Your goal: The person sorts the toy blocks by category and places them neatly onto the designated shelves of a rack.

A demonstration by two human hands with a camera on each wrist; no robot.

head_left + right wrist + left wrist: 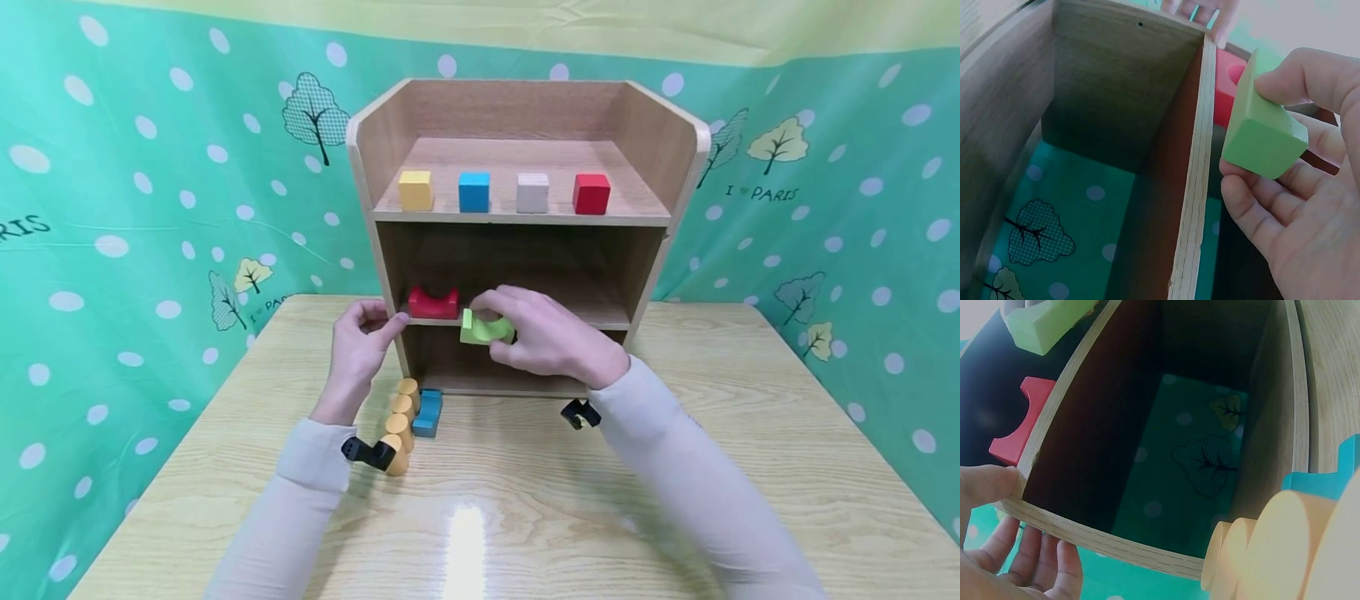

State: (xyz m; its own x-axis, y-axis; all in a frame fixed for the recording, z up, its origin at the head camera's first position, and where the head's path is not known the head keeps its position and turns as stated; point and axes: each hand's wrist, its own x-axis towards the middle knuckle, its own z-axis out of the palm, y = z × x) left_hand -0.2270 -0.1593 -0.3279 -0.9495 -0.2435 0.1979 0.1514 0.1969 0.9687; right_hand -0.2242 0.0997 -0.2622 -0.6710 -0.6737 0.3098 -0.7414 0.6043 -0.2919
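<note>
My right hand (pixel 543 329) pinches a light green arch-shaped block (pixel 480 330) between thumb and fingers, just in front of the middle shelf's edge. The right wrist view shows the green block (pixel 1266 134) close to the shelf board's edge, its flat end toward the camera. A red arch block (pixel 433 305) sits on the left of that middle shelf, its hollow facing up. My left hand (pixel 360 342) grips the wooden shelf unit's left side panel (pixel 1116 540), thumb at the front edge beside the red block and fingers against the outside.
Yellow, blue, white and red cubes (pixel 591 194) line the top shelf's front. On the table (pixel 570 517), several light wooden cylinders (pixel 399 428) stand in a row, with a blue arch block (pixel 428 413) beside them. A green patterned cloth (pixel 150 208) hangs behind.
</note>
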